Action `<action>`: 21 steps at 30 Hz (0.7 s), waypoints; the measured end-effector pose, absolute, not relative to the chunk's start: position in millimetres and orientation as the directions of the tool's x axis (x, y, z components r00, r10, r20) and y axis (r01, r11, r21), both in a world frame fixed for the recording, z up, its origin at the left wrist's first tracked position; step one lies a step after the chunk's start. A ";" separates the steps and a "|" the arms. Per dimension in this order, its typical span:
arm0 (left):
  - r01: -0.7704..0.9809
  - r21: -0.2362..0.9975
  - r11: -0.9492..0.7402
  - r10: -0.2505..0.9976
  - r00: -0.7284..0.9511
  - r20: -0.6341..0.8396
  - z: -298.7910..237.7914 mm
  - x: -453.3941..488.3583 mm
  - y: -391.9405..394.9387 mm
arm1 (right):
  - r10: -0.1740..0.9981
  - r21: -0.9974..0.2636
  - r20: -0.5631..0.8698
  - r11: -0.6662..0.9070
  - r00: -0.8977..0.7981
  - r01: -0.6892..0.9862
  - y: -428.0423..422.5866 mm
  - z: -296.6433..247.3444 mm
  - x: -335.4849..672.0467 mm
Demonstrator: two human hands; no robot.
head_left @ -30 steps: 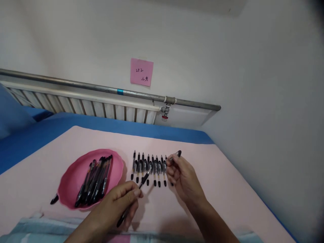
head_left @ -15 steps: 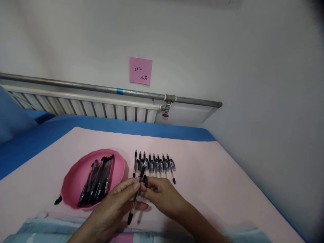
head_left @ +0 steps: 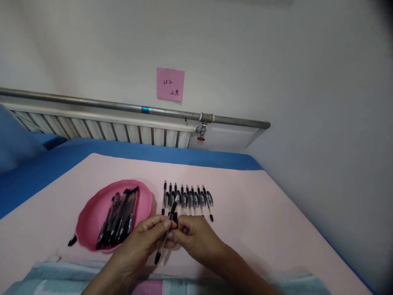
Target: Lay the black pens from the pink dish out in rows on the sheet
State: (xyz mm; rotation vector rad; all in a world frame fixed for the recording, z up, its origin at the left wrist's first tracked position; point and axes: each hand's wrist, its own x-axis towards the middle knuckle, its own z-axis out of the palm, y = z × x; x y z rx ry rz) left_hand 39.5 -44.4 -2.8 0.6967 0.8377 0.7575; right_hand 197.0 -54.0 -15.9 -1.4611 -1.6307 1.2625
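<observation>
While my left hand [head_left: 147,235] pinches an uncapped gel pen [head_left: 173,209] between thumb and fingers, its writing tip slanting up and away from me and its black end toward me, my right hand [head_left: 196,237] is drawn close against it, fingertips bunched on a black pen cap [head_left: 175,217] just beside the pen; the fingers hide most of that cap. Just beyond my grip, a row of uncapped pens [head_left: 187,189] lies on the pink table cover [head_left: 245,213], tips pointing away from me, with clear-and-black caps [head_left: 184,200] lying among them. Left of my left hand sits a scalloped pink bowl [head_left: 87,215] holding a bundle of black-ended pens [head_left: 118,221]. Well past everything, a pink note [head_left: 170,84] is stuck to the wall above a metal pipe [head_left: 107,105].
</observation>
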 end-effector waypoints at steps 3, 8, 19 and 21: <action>-0.265 0.819 0.508 0.814 0.458 -0.357 -5.4 37.7 -42.6 | 0.967 -0.912 -0.146 -0.049 -0.210 0.408 -54.0 -14.6 198.1; -0.338 0.859 0.385 0.897 0.357 -0.261 -17.3 37.0 -39.6 | 0.985 -0.914 -0.041 0.030 -0.168 0.404 -56.9 -2.5 194.9; -0.280 0.926 0.254 0.962 0.174 -0.211 -26.5 41.8 -43.4 | 0.948 -0.962 -0.252 -0.267 -0.193 -0.060 -64.0 2.8 173.7; -0.269 0.923 0.275 0.957 0.166 -0.237 -26.5 42.0 -44.0 | 0.939 -0.947 -0.294 -0.312 -0.179 -0.078 -65.2 4.7 172.0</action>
